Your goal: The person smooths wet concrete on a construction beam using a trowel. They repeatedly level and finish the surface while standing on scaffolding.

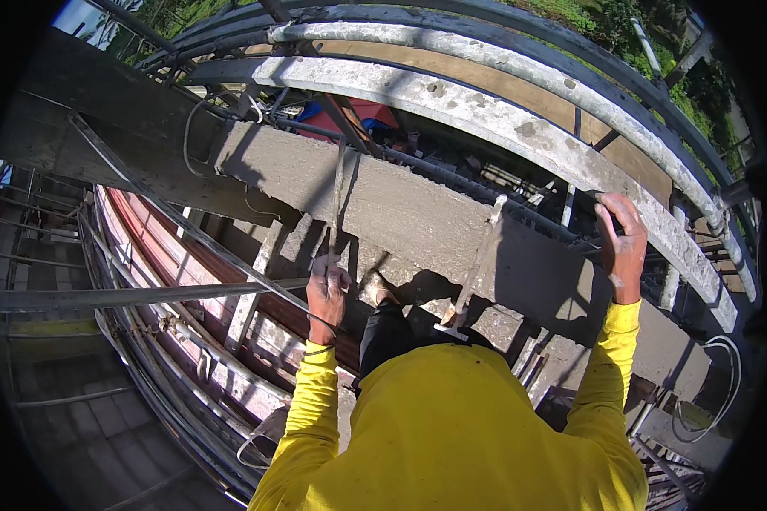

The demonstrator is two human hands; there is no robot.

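Observation:
My left hand (325, 294) has its fingers closed round the lower part of a thin metal bar (341, 192), which lies across a long beam coated in rough grey plaster (409, 209). My right hand (622, 251) is raised by the beam's right part, fingers curled; what they hold, if anything, I cannot make out. Another short metal bar (477, 264) with a crosspiece lies over the beam between my hands. My bare-looking foot (377, 285) shows below the beam, beside my left hand.
Curved, plaster-spattered rails (486, 102) arch beyond the beam, with red and blue material (349, 119) and greenery behind. At left are long poles (145, 183), reddish curved formwork (170, 281) and a lower block-paved level (60, 426). Looped wire (716, 392) hangs at right.

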